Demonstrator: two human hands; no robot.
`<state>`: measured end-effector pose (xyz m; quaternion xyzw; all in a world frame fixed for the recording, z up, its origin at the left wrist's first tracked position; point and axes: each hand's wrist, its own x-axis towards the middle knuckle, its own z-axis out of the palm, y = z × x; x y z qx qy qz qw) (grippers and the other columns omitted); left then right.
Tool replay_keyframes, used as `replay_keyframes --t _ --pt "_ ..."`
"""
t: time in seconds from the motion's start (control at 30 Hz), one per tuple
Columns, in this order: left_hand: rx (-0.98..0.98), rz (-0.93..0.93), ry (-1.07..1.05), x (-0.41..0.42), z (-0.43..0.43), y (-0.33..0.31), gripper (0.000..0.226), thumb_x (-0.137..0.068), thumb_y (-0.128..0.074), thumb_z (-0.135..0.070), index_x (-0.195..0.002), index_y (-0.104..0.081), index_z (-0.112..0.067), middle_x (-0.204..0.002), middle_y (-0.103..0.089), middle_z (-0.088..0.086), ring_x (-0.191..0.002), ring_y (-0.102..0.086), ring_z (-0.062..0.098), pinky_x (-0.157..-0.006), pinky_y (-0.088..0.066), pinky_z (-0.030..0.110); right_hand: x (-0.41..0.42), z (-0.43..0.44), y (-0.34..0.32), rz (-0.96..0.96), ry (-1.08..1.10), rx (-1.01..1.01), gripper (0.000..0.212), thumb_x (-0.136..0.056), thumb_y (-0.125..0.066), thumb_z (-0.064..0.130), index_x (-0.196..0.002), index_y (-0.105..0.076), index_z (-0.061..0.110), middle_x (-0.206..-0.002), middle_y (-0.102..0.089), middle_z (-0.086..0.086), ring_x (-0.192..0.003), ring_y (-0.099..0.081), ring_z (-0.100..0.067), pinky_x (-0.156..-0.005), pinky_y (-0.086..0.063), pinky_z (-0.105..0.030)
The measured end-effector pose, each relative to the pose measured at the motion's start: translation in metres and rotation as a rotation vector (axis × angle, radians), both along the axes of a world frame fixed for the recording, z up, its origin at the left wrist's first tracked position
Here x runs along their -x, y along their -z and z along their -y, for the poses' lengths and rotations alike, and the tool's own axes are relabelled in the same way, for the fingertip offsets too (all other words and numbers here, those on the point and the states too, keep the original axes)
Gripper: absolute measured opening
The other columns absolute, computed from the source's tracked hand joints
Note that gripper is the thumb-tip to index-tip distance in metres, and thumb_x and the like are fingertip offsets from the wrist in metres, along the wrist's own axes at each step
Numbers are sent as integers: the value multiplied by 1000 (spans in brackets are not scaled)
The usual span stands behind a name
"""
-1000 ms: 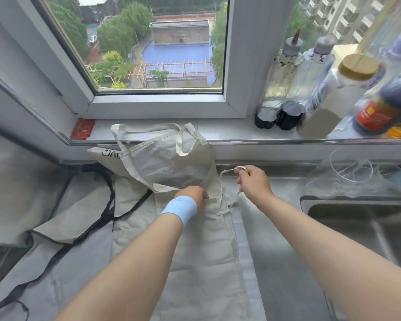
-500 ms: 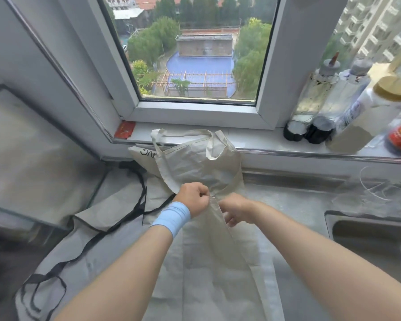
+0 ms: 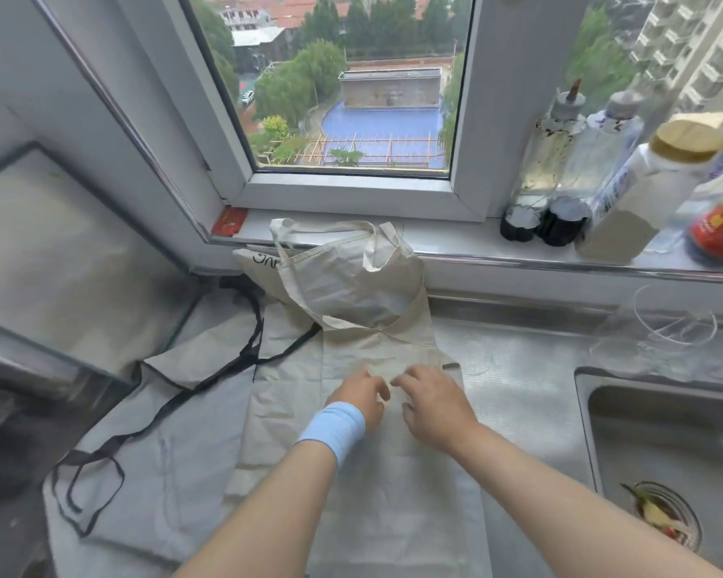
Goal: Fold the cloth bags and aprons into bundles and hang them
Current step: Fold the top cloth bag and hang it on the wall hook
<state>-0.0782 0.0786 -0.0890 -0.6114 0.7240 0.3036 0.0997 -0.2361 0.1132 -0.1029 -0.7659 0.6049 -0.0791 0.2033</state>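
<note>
A cream cloth apron [image 3: 393, 494] lies flat on the counter in front of me. My left hand [image 3: 362, 396], with a light blue wristband, and my right hand [image 3: 433, 404] rest side by side on its upper part, fingers spread and holding nothing. A cream tote bag [image 3: 351, 285] leans crumpled against the window sill behind the apron, its handles flopped over. A second bag with black lettering [image 3: 259, 264] peeks out behind it. To the left lies a grey apron with black straps [image 3: 163, 473].
A steel sink [image 3: 664, 444] with food scraps in its drain is at the right. Bottles and jars [image 3: 627, 194] crowd the sill at the right. A stovetop with glass lid [image 3: 59, 264] stands at the left. A red card [image 3: 228, 221] lies on the sill.
My right hand let go of the thin apron string it held out to the right. Both hands came together, then opened and dropped flat onto the cream apron.
</note>
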Motion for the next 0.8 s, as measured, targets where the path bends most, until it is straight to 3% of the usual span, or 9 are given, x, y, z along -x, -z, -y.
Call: replay_keyframes --t 0.07,0.13,0.23,0.33,0.53,0.6,0.7,0.8 --pt "-73 50 -4 -13 -22 9 31 -93 -51 -25 -121 -60 -33 -132 -46 0 -126 -47 23 -105 -40 37 -4 -12 9 -125 -170 -163 42 -89 -52 30 -130 -51 24 -138 -43 -4 -131 -40 -28 -97 -36 -37" --pt "-61 42 -37 -26 -45 13 33 -94 -52 -24 -125 -59 -32 -134 -46 -1 -128 -45 22 -107 -38 35 -4 -23 17 -273 -225 -281 53 -91 -49 36 -142 -37 25 -156 -23 -8 -145 -22 -28 -105 -31 -43" --pt "-26 58 -84 -40 -69 14 32 -94 -52 -24 -124 -58 -31 -130 -49 1 -124 -48 22 -104 -40 34 -5 -35 15 -377 -209 -202 54 -98 -40 23 -150 -26 21 -161 -13 -13 -149 -12 -30 -111 -25 -47" --pt "-51 39 -201 -51 -93 7 27 -92 -50 -24 -117 -61 -27 -124 -56 2 -115 -56 24 -97 -44 30 -13 -61 6 -332 -249 -72 47 -94 -42 14 -141 -38 18 -154 -26 -14 -142 -23 -29 -105 -30 -43" --pt "-175 156 -320 -70 -143 7 33 -92 -46 -21 -121 -60 -15 -129 -60 8 -118 -57 28 -96 -46 31 -47 -131 10 -204 -346 -79 46 -91 -47 29 -137 -45 25 -151 -31 -9 -141 -25 -30 -104 -31 -40" --pt "-200 200 -345 -80 -163 4 34 -93 -45 -21 -122 -60 -12 -129 -59 10 -117 -58 30 -94 -47 32 -60 -157 15 -234 -346 -108 49 -93 -43 32 -142 -38 27 -156 -22 -12 -146 -17 -31 -106 -30 -41" --pt "-252 218 -368 -94 -195 -4 33 -94 -47 -23 -120 -61 -9 -126 -62 12 -112 -61 30 -90 -49 32 -73 -186 22 -335 -299 -169 61 -100 -36 29 -156 -11 26 -164 6 -13 -151 4 -32 -115 -21 -47" --pt "-476 170 -419 -98 -229 -11 41 -95 -41 -23 -126 -57 -2 -117 -67 17 -96 -69 33 -88 -55 36 -83 -206 21 -367 -231 -161 67 -101 -39 21 -157 -3 25 -163 13 -14 -151 7 -32 -117 -19 -47"
